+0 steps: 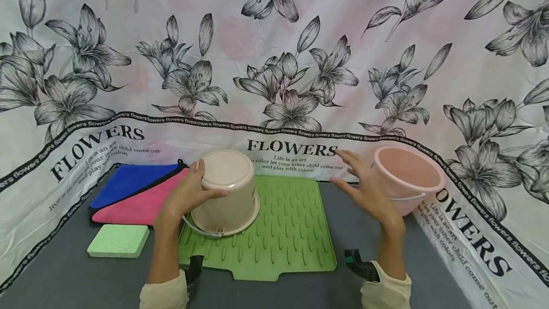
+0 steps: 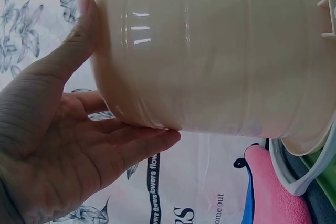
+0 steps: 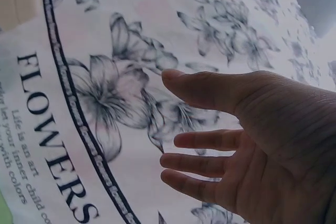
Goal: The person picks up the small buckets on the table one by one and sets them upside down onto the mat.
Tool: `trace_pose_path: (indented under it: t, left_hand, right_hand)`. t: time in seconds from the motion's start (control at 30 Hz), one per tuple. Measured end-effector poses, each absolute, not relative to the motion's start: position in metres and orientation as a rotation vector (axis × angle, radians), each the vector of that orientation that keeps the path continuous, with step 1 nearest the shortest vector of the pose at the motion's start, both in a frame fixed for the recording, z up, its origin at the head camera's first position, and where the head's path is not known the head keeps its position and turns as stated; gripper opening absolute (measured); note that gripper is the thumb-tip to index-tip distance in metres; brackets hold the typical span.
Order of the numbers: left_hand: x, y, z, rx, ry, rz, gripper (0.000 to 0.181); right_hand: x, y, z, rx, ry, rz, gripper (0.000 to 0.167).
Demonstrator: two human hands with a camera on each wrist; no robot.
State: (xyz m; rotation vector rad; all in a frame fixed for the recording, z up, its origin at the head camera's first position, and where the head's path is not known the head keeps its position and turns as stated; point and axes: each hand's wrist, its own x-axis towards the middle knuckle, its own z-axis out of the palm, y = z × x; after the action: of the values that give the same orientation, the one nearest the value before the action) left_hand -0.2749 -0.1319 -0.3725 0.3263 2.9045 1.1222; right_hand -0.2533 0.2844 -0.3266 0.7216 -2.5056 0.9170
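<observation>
An upside-down beige bucket (image 1: pixel 229 194) has its rim at the left part of a green ridged mat (image 1: pixel 296 232), leaning a little. My left hand (image 1: pixel 186 194) holds it near its raised base, the thumb on one side and the fingers on another, as the left wrist view shows on the glossy wall (image 2: pixel 210 56). Its grey handle (image 1: pixel 201 230) hangs down by the rim. My right hand (image 1: pixel 366 190) is in the air with spread fingers and holds nothing, in front of a pink bucket (image 1: pixel 407 170); the right wrist view shows its bare palm (image 3: pixel 262 177).
A blue and pink cloth (image 1: pixel 141 187) lies at the back left, with a light green sponge (image 1: pixel 117 241) in front of it. The upright pink bucket stands at the back right. A flower-printed sheet (image 1: pixel 274 85) hangs behind the dark grey table (image 1: pixel 309 294).
</observation>
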Motion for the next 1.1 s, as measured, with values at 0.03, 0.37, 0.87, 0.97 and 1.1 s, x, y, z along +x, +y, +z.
trace_pose_path:
  t: [0.03,0.37,0.87,0.97,1.1]
  left_hand:
    - [-0.275,-0.132,-0.372,0.321,2.903,1.124,0.127]
    - [-0.273,-0.133,-0.367,0.31,2.89,1.139,0.127]
    - [-0.271,-0.134,-0.372,0.307,2.86,1.178,0.127]
    - [-0.272,-0.135,-0.372,0.298,2.857,1.176,0.127]
    - [-0.272,-0.134,-0.372,0.314,2.864,1.163,0.127]
  right_hand:
    - [-0.253,0.289,-0.326,0.711,-2.49,0.929,0.068]
    - [-0.234,0.332,-0.317,0.453,-2.431,0.958,0.069]
    - [-0.231,0.373,-0.332,0.071,-2.387,0.913,0.064]
    - [-0.236,0.375,-0.334,0.062,-2.381,0.888,0.063]
    - [-0.235,0.378,-0.336,0.034,-2.391,0.829,0.061]
